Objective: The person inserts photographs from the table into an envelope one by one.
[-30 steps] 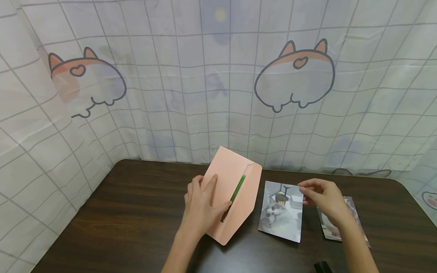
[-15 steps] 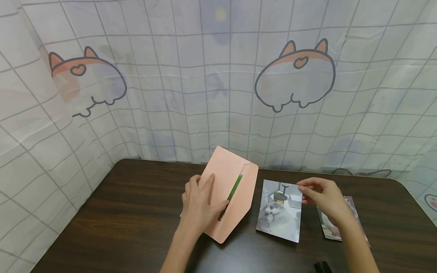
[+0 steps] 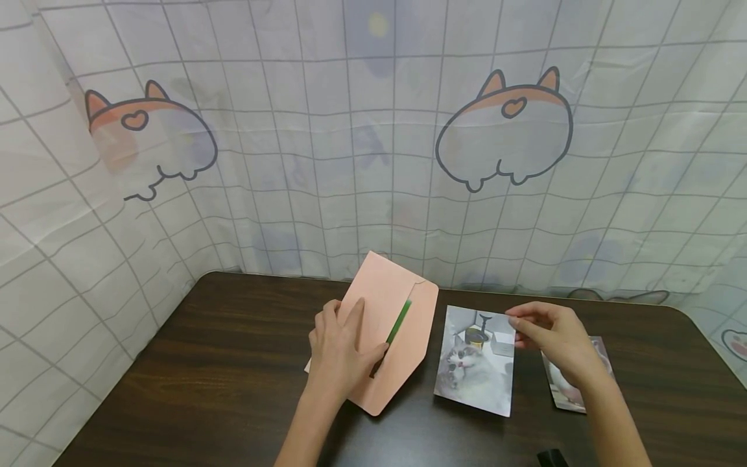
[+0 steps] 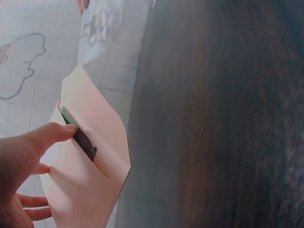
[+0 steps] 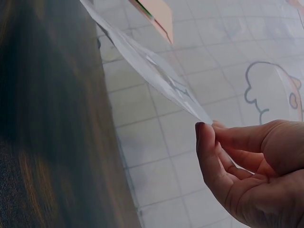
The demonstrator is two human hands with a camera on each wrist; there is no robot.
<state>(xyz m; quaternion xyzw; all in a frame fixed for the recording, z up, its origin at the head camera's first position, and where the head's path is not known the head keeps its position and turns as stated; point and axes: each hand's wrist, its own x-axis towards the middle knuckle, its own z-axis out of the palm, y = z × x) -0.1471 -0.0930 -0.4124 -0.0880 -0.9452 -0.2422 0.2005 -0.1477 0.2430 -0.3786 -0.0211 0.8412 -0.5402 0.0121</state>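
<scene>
My left hand (image 3: 341,353) holds a pink envelope (image 3: 408,350) tilted up over the table, its pointed flap open toward the right. At the envelope's mouth lies my left thumb, beside a card (image 4: 85,145) with a green edge that shows inside the slot. The rest of that card is hidden in the envelope. My right hand (image 3: 551,334) pinches a photo (image 3: 475,366) of a grey and white cat by its upper right corner, between thumb and fingertips. The photo hangs to the right of the envelope, picture side toward the head camera; the right wrist view shows it nearly edge-on.
Another photo (image 3: 566,392) lies on the dark wooden table (image 3: 192,370), partly covered by my right forearm. A black object (image 3: 551,458) shows at the bottom edge of the head view. A gridded curtain (image 3: 327,162) with cartoon animal prints hangs behind the table.
The envelope has shifted a little to the left with my left hand. The cat photo has also drifted slightly left, still pinched in my right hand.
</scene>
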